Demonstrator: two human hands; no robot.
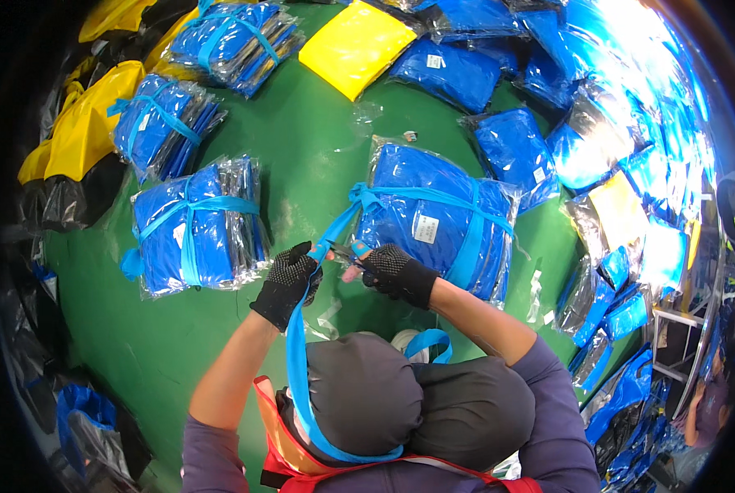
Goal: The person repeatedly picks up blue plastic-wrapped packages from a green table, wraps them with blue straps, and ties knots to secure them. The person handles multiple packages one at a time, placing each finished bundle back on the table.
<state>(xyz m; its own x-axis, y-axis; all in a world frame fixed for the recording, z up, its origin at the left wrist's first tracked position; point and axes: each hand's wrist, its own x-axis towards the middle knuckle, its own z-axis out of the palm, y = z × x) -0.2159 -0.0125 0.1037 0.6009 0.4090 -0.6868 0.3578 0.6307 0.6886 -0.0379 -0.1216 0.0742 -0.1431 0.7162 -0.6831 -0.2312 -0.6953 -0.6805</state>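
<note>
My left hand (pixel 288 283), in a black dotted glove with fingertips showing, is closed on a light blue fabric strap (pixel 297 349). The strap runs from a knot on a tied bundle of blue plastic-wrapped packages (pixel 400 168), through my fingers, and down to my lap. My right hand (pixel 400 275), gloved alike, grips a small pair of scissors (pixel 344 251). Their blades point left and lie at the strap beside my left fingertips. Whether they cut into it, I cannot tell. The bundle sits just beyond my right hand, bound crosswise by the strap.
More strap-tied blue bundles (pixel 195 230) stand at the left and back left on the green floor (pixel 294 164). A yellow package (pixel 358 45) lies at the back. Loose blue packages (pixel 515 152) pile up along the right, near a metal ladder-like frame (pixel 675 320). Yellow-and-black packages (pixel 88 123) lie far left.
</note>
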